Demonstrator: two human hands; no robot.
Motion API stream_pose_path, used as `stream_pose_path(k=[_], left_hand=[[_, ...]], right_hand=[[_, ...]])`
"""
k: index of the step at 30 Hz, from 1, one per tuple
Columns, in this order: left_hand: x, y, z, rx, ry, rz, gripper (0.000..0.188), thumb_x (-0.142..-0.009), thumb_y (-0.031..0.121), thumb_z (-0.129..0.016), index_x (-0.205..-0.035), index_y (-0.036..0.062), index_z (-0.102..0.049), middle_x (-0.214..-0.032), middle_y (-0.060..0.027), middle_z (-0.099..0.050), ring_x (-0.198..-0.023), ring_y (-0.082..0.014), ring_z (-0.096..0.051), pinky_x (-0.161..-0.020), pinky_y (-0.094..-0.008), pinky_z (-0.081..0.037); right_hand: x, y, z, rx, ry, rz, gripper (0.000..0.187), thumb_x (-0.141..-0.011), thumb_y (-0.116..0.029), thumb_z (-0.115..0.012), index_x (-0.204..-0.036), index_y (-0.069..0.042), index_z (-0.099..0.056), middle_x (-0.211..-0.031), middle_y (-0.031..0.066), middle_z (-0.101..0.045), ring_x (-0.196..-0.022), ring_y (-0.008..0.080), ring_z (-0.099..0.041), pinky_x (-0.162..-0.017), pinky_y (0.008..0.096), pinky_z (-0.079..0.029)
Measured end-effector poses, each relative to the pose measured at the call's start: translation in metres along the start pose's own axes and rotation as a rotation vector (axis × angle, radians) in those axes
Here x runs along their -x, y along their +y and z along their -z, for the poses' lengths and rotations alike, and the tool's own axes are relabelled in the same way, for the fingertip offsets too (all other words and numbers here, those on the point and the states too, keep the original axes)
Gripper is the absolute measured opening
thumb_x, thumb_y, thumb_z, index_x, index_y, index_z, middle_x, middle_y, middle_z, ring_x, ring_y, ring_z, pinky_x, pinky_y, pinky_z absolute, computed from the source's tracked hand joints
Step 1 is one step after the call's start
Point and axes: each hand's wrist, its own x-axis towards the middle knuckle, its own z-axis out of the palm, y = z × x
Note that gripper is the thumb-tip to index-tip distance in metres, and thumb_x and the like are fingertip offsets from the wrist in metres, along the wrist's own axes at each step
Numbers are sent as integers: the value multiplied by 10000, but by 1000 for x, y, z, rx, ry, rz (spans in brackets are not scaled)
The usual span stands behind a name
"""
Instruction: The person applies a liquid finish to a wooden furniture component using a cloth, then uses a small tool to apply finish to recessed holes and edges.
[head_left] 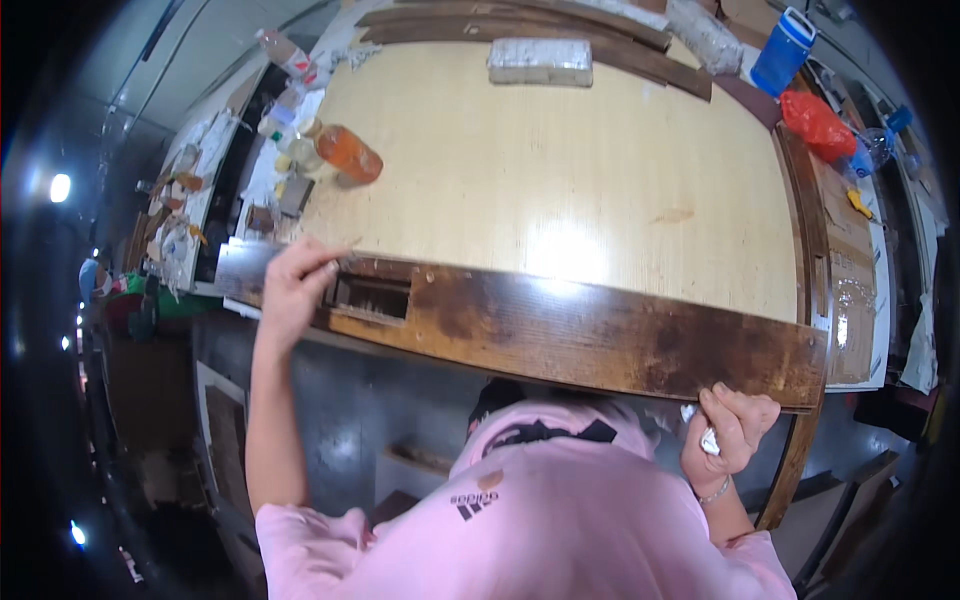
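Note:
A long dark-brown wooden board (560,325) lies along the near edge of the pale table. It has a rectangular cut-out (372,297) toward its left end. My left hand (292,290) is over the board just left of that opening, its fingers pinched together at the far corner. Whatever lies between those fingertips is too small to tell. At the board's right end, my right hand (738,425) is closed around a crumpled white cloth or tissue (709,440), with its knuckles against the near edge.
An orange bottle (349,154) and other bottles line the table's left side. A wrapped block (540,62) sits at the far side before stacked brown boards (520,28). Far right are a blue jug (783,52) and a red plastic bag (817,124).

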Motion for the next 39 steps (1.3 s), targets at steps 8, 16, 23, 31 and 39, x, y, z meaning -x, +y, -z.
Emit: stream_pose_path(k=[8,16,23,31,39], left_hand=[[-15,-11,0,49,-25,-144,215,-805,-69,-672,-1000,-16,-745,-793,-70,-612,-748,-159,-589,-686,-269,-440],[-19,-16,-9,74,-38,-230,193,-834,-47,-680,-1013,-6,-740,-810,-57,-605,-746,-159,-588,-673,-270,-436],[-22,-30,-12,68,-31,-377,179,-813,-31,-710,-974,31,-754,-821,-80,-632,-735,-219,-638,-648,-306,-481],[-21,-32,-9,131,-46,-286,152,-829,-11,-713,-966,30,-761,-803,-92,-633,-726,-214,-630,-661,-304,-478],[-26,-26,-13,87,4,-225,158,-831,-17,-708,-980,12,-751,-799,-97,-636,-723,-218,-634,-655,-302,-479]], right_hand=[[-21,-25,6,45,-29,-103,266,-652,121,-661,-874,-22,-698,-864,121,-644,-788,283,-527,-715,375,-410],[-94,-100,-37,-253,-410,51,138,-692,-32,-667,-824,-45,-627,-793,98,-542,-756,302,-533,-648,398,-427],[-120,-122,-106,-281,-636,267,251,-720,-126,-765,-892,-65,-593,-895,91,-556,-815,306,-573,-686,419,-483],[-120,-128,-107,-244,-673,234,415,-649,-255,-873,-883,-76,-580,-900,88,-534,-834,286,-563,-707,415,-471],[-120,-126,-108,-269,-656,214,442,-612,-255,-884,-889,-81,-587,-886,87,-534,-829,296,-565,-704,413,-468]])
